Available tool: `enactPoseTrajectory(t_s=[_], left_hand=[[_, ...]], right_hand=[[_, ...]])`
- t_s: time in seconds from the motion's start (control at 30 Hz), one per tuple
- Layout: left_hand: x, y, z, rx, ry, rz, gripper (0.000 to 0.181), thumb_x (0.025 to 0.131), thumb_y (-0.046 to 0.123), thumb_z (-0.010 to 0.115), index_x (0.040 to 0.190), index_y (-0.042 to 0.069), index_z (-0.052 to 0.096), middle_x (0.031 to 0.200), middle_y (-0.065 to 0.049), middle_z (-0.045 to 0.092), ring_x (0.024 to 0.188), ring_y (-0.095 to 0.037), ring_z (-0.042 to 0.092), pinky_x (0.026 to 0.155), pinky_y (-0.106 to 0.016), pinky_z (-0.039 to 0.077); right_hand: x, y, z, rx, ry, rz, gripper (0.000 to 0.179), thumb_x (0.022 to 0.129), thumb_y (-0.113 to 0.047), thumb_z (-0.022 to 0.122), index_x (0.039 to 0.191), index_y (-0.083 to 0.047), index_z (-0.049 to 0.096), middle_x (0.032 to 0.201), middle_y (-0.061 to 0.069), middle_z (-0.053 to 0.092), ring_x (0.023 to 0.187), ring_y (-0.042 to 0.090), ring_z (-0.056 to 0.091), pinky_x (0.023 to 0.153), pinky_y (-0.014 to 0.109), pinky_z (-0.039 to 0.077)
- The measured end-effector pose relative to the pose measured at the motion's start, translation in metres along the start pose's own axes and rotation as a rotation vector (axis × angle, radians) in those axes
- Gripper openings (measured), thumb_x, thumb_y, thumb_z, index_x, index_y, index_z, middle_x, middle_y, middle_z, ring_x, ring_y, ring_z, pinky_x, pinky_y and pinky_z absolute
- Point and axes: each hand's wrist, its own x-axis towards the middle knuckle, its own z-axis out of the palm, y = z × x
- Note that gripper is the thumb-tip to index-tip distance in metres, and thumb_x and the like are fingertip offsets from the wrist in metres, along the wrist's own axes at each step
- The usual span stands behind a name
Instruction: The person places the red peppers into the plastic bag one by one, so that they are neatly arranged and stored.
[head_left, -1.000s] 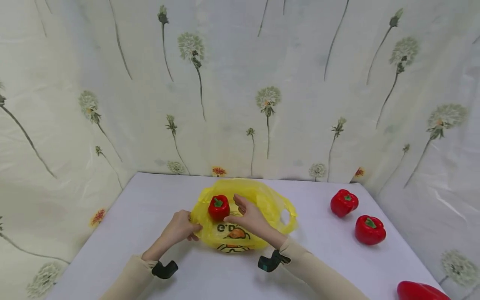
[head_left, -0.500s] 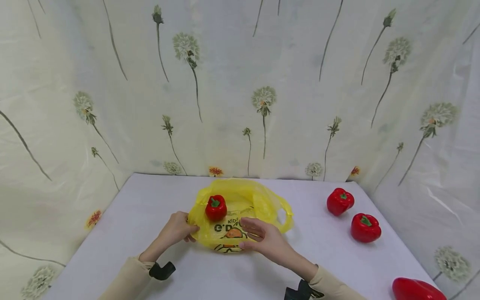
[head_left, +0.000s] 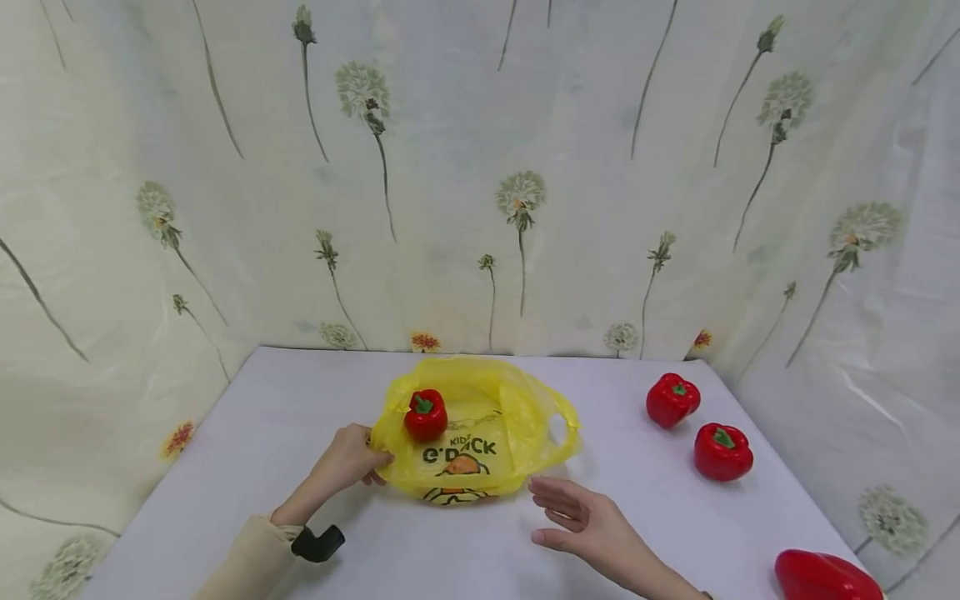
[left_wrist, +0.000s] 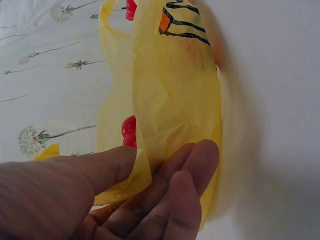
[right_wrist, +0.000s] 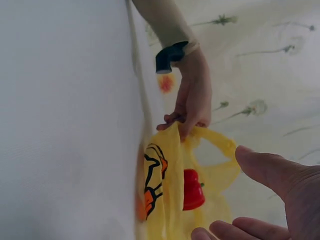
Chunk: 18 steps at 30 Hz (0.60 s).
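- On my head feed, the yellow bag (head_left: 528,421) lies on the desk (head_left: 420,554) with its mouth gaping toward me; folds break up its printed lettering, so I can't read all of it.
- The left hand (head_left: 348,457) pinches the bag's left rim, thumb and fingers closed on the thin film. From the head I lose some fingertips at the bag's edge; the left wrist feed shows the film running between thumb and fingers.
- The right hand (head_left: 588,529) holds nothing: thumb spread well away, fingers gently bent. It sits just beside the bag's front right corner. On its own wrist feed the thumb overlaps the bag, and I can't tell from there whether they touch.
- One red pepper (head_left: 426,415) is inside the bag at the left, stem up. On the left wrist feed I get only slivers of red, too little to tell which pepper each belongs to.
- A second pepper (head_left: 672,400) and a third pepper (head_left: 723,452) sit near each other on the right of the desk, well apart from the bag.
- A fourth pepper (head_left: 825,577) is cut off by my bottom edge, its stem out of sight.
- The right forearm is cropped too.
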Motion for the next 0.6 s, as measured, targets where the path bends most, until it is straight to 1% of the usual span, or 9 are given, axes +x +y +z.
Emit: enactPoseTrajectory(t_s=[0.17, 0.3, 0.4, 0.5, 0.6], left_hand=[[0.000, -0.001, -0.001, 0.005, 0.003, -0.007, 0.013, 0.082, 0.008, 0.069, 0.090, -0.002, 0.067, 0.068, -0.007, 0.068, 0.053, -0.021, 0.067, 0.049, -0.028, 0.055], [-0.001, -0.003, -0.001, 0.004, 0.015, -0.020, 0.014, 0.081, 0.008, 0.069, 0.091, -0.002, 0.067, 0.069, -0.007, 0.067, 0.053, -0.020, 0.066, 0.049, -0.028, 0.055], [-0.001, -0.004, -0.002, 0.006, 0.020, -0.026, 0.015, 0.081, 0.008, 0.070, 0.092, -0.002, 0.068, 0.069, -0.006, 0.067, 0.052, -0.019, 0.066, 0.049, -0.028, 0.055], [-0.001, -0.004, -0.003, 0.007, 0.021, -0.028, 0.015, 0.081, 0.008, 0.070, 0.092, -0.002, 0.068, 0.069, -0.006, 0.067, 0.052, -0.019, 0.066, 0.049, -0.028, 0.055], [-0.001, -0.003, -0.003, 0.010, 0.022, -0.034, 0.016, 0.082, 0.009, 0.070, 0.093, -0.001, 0.068, 0.069, -0.005, 0.067, 0.053, -0.018, 0.066, 0.050, -0.028, 0.055]], right_hand=[[-0.015, 0.007, -0.009, -0.004, 0.012, 0.083, 0.076, 0.080, -0.040, 0.076, 0.141, -0.008, 0.046, 0.142, 0.016, 0.051, 0.131, 0.034, 0.050, 0.097, 0.037, 0.051], [-0.029, 0.011, -0.020, -0.037, 0.051, 0.133, 0.075, 0.079, -0.043, 0.075, 0.140, -0.009, 0.047, 0.141, 0.015, 0.052, 0.131, 0.034, 0.049, 0.097, 0.037, 0.051], [-0.041, 0.012, -0.032, -0.075, 0.119, 0.178, 0.078, 0.078, -0.044, 0.076, 0.141, -0.009, 0.046, 0.141, 0.015, 0.052, 0.131, 0.035, 0.049, 0.095, 0.037, 0.053], [-0.053, 0.013, -0.046, -0.110, 0.216, 0.233, 0.083, 0.076, -0.046, 0.077, 0.143, -0.010, 0.043, 0.143, 0.015, 0.050, 0.131, 0.035, 0.049, 0.093, 0.037, 0.054], [-0.063, 0.015, -0.065, -0.138, 0.305, 0.294, 0.091, 0.073, -0.050, 0.077, 0.146, -0.012, 0.038, 0.146, 0.014, 0.047, 0.132, 0.035, 0.048, 0.091, 0.038, 0.055]])
